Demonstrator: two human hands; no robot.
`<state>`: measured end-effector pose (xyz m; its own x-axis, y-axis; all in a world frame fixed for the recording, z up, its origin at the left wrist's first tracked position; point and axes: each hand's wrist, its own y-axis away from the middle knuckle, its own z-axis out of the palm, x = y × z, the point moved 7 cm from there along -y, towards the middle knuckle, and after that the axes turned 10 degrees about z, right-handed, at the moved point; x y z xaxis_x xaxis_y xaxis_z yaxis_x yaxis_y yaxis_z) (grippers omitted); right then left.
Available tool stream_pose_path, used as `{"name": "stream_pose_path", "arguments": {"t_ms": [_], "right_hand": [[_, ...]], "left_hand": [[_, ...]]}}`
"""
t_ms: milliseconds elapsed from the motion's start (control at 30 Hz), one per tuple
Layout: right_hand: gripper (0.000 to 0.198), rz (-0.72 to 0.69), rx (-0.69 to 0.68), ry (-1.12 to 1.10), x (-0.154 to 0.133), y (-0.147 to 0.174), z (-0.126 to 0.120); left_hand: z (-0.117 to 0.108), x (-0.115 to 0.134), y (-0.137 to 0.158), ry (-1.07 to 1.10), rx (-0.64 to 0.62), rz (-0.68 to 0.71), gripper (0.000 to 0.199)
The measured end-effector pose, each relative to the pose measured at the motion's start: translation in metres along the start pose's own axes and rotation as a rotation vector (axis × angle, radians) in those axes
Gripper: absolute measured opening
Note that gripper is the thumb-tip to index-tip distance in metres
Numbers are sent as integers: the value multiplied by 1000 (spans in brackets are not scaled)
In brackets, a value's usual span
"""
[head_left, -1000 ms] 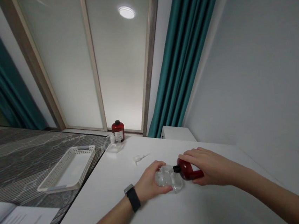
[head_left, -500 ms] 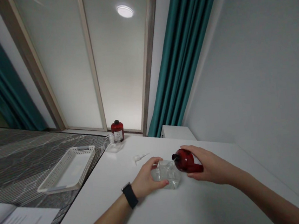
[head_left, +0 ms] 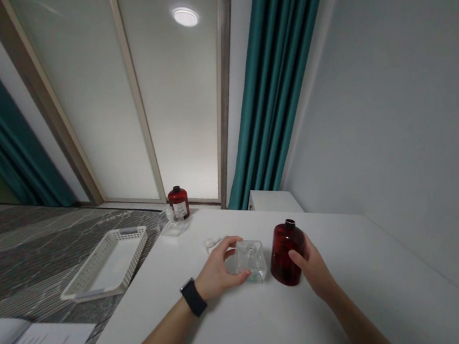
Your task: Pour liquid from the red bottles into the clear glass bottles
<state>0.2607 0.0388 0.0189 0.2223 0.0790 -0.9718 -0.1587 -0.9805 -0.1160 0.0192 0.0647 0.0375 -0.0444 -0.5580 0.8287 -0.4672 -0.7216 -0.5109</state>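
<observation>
We've got our left hand wrapped round the clear container, right hand gripping the uncapped red bottle just right of it; we'd steady both, bottle mouth up.

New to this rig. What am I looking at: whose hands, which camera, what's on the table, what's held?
No robot here: these are a person's two bare hands, seen by a camera worn on the head, looking forward and down. The left hand curls around a clear square bottle. The right hand holds a dark red bottle, its open neck up; whether its base touches the white table is hard to tell. Behind the left hand, partly hidden, lies a small whitish piece. At the table's far edge stands a second red bottle, beside a clear container. Off to the left, on a grey patterned surface, sits a white basket.
</observation>
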Motion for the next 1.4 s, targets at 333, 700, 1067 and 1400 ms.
{"name": "stream_pose_path", "arguments": {"t_ms": [333, 700, 1067, 1400], "right_hand": [[69, 278, -99, -409, 26, 14, 16], [66, 133, -154, -291, 18, 21, 21], [73, -174, 134, 243, -1, 35, 10], [71, -180, 189, 190, 6, 20, 2]], "left_hand": [[-3, -8, 0, 26, 0, -56, 62], [-1, -7, 0, 3, -22, -51, 61], [7, -11, 2, 21, -44, -68, 63], [18, -29, 8, 72, -88, -91, 61]]}}
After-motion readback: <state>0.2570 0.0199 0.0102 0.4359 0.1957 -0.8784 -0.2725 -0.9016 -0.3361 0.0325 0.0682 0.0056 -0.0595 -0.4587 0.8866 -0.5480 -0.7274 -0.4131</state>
